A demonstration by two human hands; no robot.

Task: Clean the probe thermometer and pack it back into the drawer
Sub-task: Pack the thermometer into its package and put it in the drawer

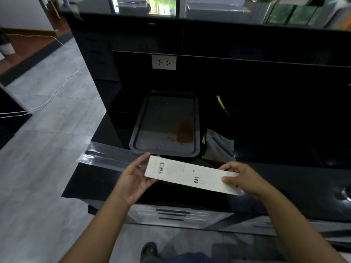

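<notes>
Up front, both hands held a long white box [191, 176] over the black counter's [284, 186] edge: the left hand [133, 177] cupped its nine o'clock end, the right hand [241, 179] pinched its three o'clock end. At twelve o'clock lay a stained tray [165, 122]; at one o'clock, a grey cloth [218, 143] and a yellow probe thermometer [222, 105].

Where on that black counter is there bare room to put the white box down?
Right of the cloth and the yellow tool, the counter is bare. The front edge under the box is too. Tray and cloth crowd the middle.
</notes>
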